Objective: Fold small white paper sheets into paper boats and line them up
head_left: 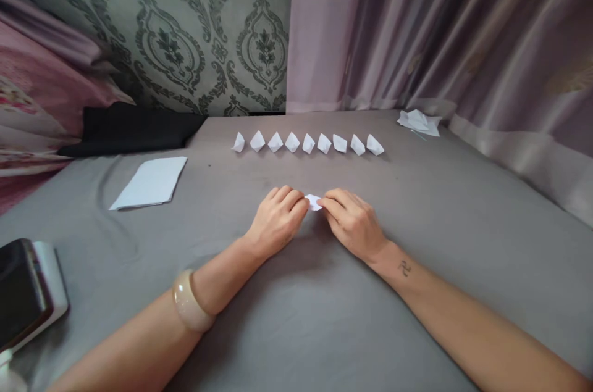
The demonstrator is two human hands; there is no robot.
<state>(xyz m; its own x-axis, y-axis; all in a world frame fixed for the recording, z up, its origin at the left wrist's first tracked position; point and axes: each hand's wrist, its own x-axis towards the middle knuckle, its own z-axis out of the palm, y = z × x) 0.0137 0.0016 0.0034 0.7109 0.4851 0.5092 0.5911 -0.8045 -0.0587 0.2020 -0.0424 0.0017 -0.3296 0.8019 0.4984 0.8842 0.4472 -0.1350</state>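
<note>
Between my two hands is a small folded white paper (314,202), pinched at its left and right ends. My left hand (281,219), palm down with curled fingers, grips the left end. On the other end, my right hand (354,223) closes thumb and fingertips. The paper's ends are hidden under the fingers. Beyond the hands stands a row of several folded paper boats (292,142), spaced side by side on the grey cloth (324,318).
A stack of white paper sheets (151,183) lies at left, before a folded black cloth (134,126). Paper scraps (419,122) sit at the far right by the curtain (370,28). A dark-screened device (23,293) is at the left edge. Patterned wall (217,28) stands behind.
</note>
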